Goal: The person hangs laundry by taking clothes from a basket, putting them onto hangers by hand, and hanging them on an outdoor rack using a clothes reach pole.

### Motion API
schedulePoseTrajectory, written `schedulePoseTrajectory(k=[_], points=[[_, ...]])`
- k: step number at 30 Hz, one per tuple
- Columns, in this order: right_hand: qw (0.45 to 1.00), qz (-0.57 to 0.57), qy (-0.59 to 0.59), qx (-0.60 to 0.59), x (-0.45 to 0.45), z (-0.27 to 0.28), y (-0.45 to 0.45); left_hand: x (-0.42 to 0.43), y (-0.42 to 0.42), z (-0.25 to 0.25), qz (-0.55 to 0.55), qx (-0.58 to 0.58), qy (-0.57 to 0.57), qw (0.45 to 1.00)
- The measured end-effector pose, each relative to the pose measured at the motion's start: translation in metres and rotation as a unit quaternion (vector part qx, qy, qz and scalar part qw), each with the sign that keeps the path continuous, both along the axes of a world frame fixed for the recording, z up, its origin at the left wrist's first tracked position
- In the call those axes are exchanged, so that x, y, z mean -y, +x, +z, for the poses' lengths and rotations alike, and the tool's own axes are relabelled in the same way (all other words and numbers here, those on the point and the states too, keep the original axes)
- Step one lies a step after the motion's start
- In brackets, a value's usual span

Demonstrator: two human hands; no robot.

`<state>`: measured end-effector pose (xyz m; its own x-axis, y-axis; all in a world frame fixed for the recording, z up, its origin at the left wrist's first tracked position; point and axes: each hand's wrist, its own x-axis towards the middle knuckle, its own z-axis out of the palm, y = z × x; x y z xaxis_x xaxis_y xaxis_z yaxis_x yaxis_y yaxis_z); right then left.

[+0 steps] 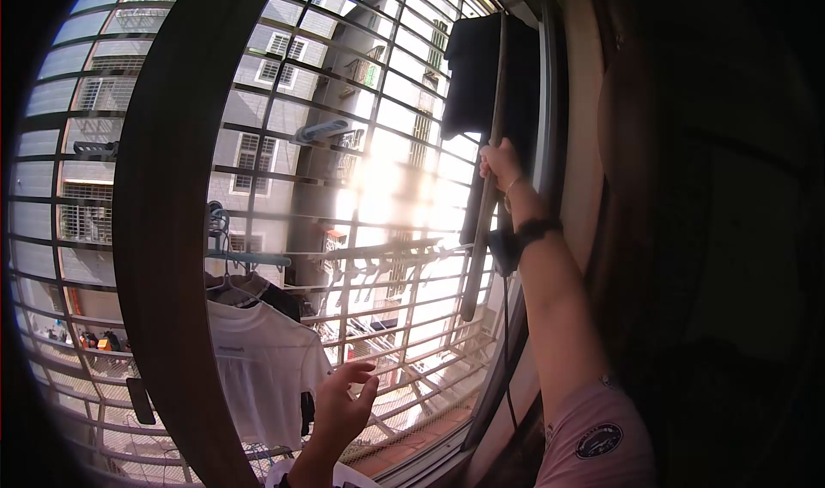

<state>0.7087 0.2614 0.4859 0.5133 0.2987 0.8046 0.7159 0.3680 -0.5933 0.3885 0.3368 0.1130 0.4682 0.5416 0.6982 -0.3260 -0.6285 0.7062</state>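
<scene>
My right hand [500,163] is raised at the upper right, its fingers wrapped round a long pole [484,230]. A dark garment [473,76] hangs behind the pole's upper part. Lower down, my left hand [345,398] is held up with its fingers apart and slightly curled, and nothing in it. Just left of that hand hangs a white shirt [262,355] on a hanger [227,283], with darker clothing partly hidden behind it.
A metal window grille [322,106] spans the view, with buildings beyond it. A thick dark window frame [168,187] stands at the left. White drying bars [387,252] run across the middle. The window's right frame [550,118] is beside my right arm.
</scene>
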Motion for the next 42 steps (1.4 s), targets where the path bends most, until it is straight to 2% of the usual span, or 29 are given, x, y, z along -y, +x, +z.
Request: schedulePoseTrajectory(k=[4, 6, 10, 12, 20, 24, 27, 38, 42], points=[[1.000, 0.012, -0.007, -0.006, 0.007, -0.004, 0.014, 0.007, -0.004, 0.003, -0.005, -0.026, 0.001, 1.000], [0.998, 0.060, -0.011, -0.023, 0.013, -0.004, 0.016, 0.008, -0.003, 0.000, -0.005, -0.021, 0.002, 1.000], [0.998, 0.047, 0.025, -0.018, 0.005, -0.020, 0.018, 0.008, 0.005, -0.012, -0.006, -0.030, -0.004, 1.000], [0.998, 0.035, 0.057, 0.007, 0.000, -0.011, 0.020, 0.010, 0.007, -0.015, 0.001, -0.024, 0.009, 1.000], [0.999, 0.002, 0.031, 0.017, 0.005, 0.055, 0.030, 0.007, 0.015, -0.017, 0.000, -0.065, 0.002, 0.998], [0.999, -0.011, 0.047, 0.013, -0.005, 0.067, 0.041, -0.002, 0.020, -0.013, 0.017, -0.064, 0.017, 0.998], [0.997, -0.058, 0.009, 0.049, -0.007, 0.069, 0.056, -0.008, 0.026, -0.014, 0.029, -0.067, 0.012, 0.997], [0.998, -0.048, 0.039, 0.026, -0.008, 0.022, 0.087, 0.013, 0.044, -0.014, 0.025, -0.111, 0.005, 0.994], [0.999, 0.003, 0.041, 0.036, -0.010, 0.002, 0.086, 0.023, 0.054, -0.018, 0.030, -0.103, 0.027, 0.994]])
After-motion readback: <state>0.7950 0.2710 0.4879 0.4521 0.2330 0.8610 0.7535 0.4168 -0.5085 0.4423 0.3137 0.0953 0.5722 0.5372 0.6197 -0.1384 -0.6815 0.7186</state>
